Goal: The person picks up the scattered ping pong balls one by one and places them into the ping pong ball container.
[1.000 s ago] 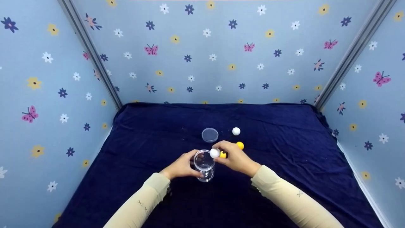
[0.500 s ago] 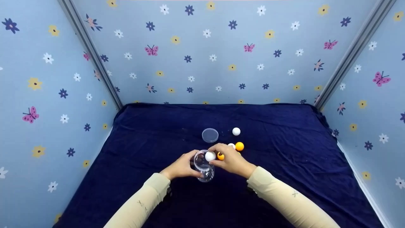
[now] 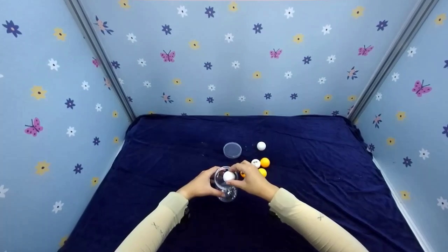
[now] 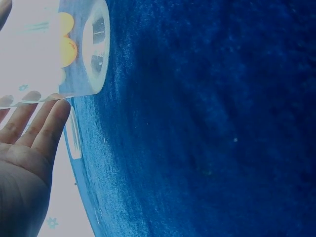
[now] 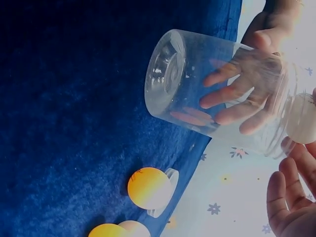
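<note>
My left hand [image 3: 201, 183] grips a clear plastic jar [image 3: 228, 195] from the left, its fingers round the wall. The jar stands with its open mouth up, and in the right wrist view I see the left fingers through the jar wall [image 5: 202, 74]. Between thumb and fingertips, my right hand [image 3: 254, 180] pinches a white ball [image 3: 229, 176] at the jar's mouth. In the right wrist view this ball [image 5: 302, 118] is at the rim, partly cut off by the frame edge. How far it is inside the rim I cannot tell.
Right of the jar lie a printed white ball [image 3: 256, 163], an orange ball [image 3: 265, 162], a yellow-orange ball [image 3: 263, 172] and an orange ball [image 3: 243, 174] mostly hidden by my right hand. Farther back are a white ball [image 3: 261, 146] and a clear round lid [image 3: 232, 150] on dark blue cloth [image 3: 315, 164].
My right hand has moved left with the white ball, from beside the jar's rim to over its mouth. More of the loose balls show behind it. The left hand and jar have stayed put.
</note>
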`<act>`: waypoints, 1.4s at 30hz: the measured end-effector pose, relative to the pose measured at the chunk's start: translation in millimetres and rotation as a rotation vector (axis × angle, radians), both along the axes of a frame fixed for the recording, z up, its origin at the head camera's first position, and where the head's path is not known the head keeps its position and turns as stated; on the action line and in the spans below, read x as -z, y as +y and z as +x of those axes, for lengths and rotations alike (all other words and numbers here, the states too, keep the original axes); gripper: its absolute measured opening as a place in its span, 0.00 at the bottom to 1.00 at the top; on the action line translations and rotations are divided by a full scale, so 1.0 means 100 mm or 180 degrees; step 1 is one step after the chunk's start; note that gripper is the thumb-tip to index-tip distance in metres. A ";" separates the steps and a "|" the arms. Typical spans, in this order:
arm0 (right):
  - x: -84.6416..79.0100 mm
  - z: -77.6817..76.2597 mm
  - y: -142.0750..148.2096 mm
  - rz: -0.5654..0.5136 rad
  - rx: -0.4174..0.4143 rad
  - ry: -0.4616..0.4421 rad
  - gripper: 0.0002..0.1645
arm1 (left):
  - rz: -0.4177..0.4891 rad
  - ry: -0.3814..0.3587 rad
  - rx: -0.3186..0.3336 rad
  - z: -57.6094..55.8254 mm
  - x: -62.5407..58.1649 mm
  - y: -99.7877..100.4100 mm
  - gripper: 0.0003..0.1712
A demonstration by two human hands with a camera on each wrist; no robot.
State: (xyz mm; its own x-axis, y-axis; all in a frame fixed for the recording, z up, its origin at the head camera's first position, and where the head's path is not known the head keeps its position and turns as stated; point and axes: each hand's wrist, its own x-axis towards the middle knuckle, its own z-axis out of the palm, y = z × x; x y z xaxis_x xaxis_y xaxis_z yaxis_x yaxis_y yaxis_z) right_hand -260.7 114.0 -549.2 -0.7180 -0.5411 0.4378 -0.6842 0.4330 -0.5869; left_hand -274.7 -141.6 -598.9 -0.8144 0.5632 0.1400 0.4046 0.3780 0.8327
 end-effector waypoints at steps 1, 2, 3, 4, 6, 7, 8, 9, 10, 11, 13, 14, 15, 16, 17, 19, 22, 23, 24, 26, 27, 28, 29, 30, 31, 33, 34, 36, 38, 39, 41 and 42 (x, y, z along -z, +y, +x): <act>0.01 0.00 0.00 -0.0014 0.0009 0.0010 0.19 | -0.0008 -0.0003 -0.0002 0.00 0.00 0.00 0.50; 0.02 0.01 -0.01 -0.0027 0.0018 0.0022 0.19 | -0.0012 -0.0006 -0.0004 0.00 0.00 0.00 0.50; 0.03 0.01 -0.01 -0.0043 0.0028 0.0030 0.19 | -0.0013 -0.0001 -0.0004 0.00 0.00 0.00 0.51; 0.03 0.01 -0.01 -0.0061 0.0034 0.0044 0.19 | -0.0024 0.0002 -0.0004 0.01 0.00 0.00 0.51; 0.05 0.01 -0.02 -0.0091 0.0037 0.0081 0.18 | -0.0044 0.0005 -0.0006 0.01 0.00 -0.01 0.51; 0.05 0.01 -0.02 -0.0097 0.0038 0.0098 0.18 | -0.0033 0.0010 0.0005 0.01 0.00 -0.01 0.51; 0.05 0.01 -0.03 -0.0091 0.0038 0.0114 0.18 | -0.0027 0.0007 0.0011 0.01 0.00 -0.01 0.51; 0.05 0.00 -0.03 -0.0083 0.0036 0.0130 0.18 | -0.0026 0.0009 0.0013 0.01 -0.01 -0.01 0.51; 0.06 0.00 -0.03 -0.0069 0.0033 0.0139 0.18 | -0.0029 -0.0004 0.0017 0.01 -0.01 -0.01 0.51; 0.06 0.00 -0.03 -0.0051 0.0035 0.0143 0.18 | -0.0029 -0.0005 0.0019 0.01 -0.02 -0.01 0.51; 0.06 0.00 -0.03 -0.0014 0.0035 0.0131 0.18 | 0.0003 -0.0016 0.0049 0.01 -0.02 0.00 0.51; 0.06 0.00 -0.03 -0.0003 0.0031 0.0119 0.19 | 0.0010 -0.0018 0.0056 0.01 -0.02 0.00 0.50; 0.05 0.01 -0.03 0.0000 0.0027 0.0101 0.19 | 0.0011 -0.0025 0.0061 0.01 -0.02 0.00 0.50; 0.05 0.01 -0.03 0.0006 0.0028 0.0081 0.19 | 0.0021 -0.0043 0.0074 0.01 -0.02 0.00 0.50; 0.05 0.01 -0.03 0.0009 0.0029 0.0064 0.19 | 0.0032 -0.0050 0.0086 0.00 -0.01 0.00 0.50; 0.04 0.01 -0.03 0.0026 0.0035 0.0027 0.19 | 0.0042 -0.0063 0.0100 0.00 -0.01 0.00 0.50; 0.03 0.02 -0.03 0.0062 0.0049 -0.0009 0.18 | 0.0037 -0.0038 0.0102 0.00 0.00 0.00 0.51; 0.03 0.02 -0.03 0.0067 0.0050 -0.0007 0.17 | 0.0033 -0.0016 0.0105 0.00 0.00 0.00 0.51; 0.03 0.02 -0.04 0.0076 0.0054 -0.0004 0.17 | 0.0023 -0.0005 0.0100 0.00 0.00 0.00 0.51; 0.03 0.02 -0.04 0.0096 0.0059 0.0011 0.17 | 0.0013 0.0019 0.0097 0.00 0.00 0.00 0.51; 0.03 0.02 -0.04 0.0102 0.0059 0.0021 0.16 | -0.0003 0.0012 0.0091 0.00 0.00 0.00 0.51; 0.03 0.02 -0.04 0.0106 0.0059 0.0034 0.17 | -0.0011 0.0006 0.0089 0.00 0.00 0.00 0.51; 0.03 0.02 -0.05 0.0107 0.0061 0.0045 0.17 | -0.0018 -0.0003 0.0085 0.00 -0.01 0.00 0.51; 0.04 0.02 -0.05 0.0110 0.0061 0.0051 0.17 | -0.0008 -0.0031 0.0087 0.00 -0.01 0.00 0.51; 0.04 0.03 -0.05 0.0110 0.0057 0.0061 0.17 | 0.0009 -0.0043 0.0096 0.00 -0.01 0.00 0.51; 0.05 0.03 -0.05 0.0087 0.0045 0.0066 0.17 | 0.0034 -0.0078 0.0113 0.00 -0.01 0.00 0.51; 0.05 0.03 -0.05 0.0075 0.0041 0.0062 0.17 | 0.0046 -0.0083 0.0121 0.00 -0.01 0.00 0.51; 0.05 0.03 -0.04 0.0051 0.0028 0.0057 0.17 | 0.0077 -0.0093 0.0131 0.00 -0.01 -0.01 0.51; 0.06 0.03 -0.04 0.0012 0.0013 0.0086 0.17 | 0.0096 -0.0092 0.0134 0.00 0.00 -0.01 0.50; 0.06 0.03 -0.04 -0.0006 0.0003 0.0103 0.17 | 0.0107 -0.0090 0.0132 0.00 0.00 -0.01 0.50; 0.06 0.02 -0.04 -0.0062 -0.0020 0.0165 0.16 | 0.0124 -0.0103 0.0131 0.00 0.01 -0.01 0.50; 0.06 0.01 -0.04 -0.0098 -0.0032 0.0191 0.16 | 0.0150 -0.0129 0.0140 0.00 0.00 -0.01 0.50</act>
State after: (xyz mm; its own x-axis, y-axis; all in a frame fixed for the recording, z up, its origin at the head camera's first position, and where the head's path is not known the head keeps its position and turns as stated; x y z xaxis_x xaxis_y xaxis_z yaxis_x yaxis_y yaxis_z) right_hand -259.2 110.4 -555.2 -0.6845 -0.5337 0.4965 -0.7228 0.4082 -0.5577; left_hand -274.7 -142.3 -599.4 -0.7946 0.5921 0.1345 0.3854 0.3206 0.8653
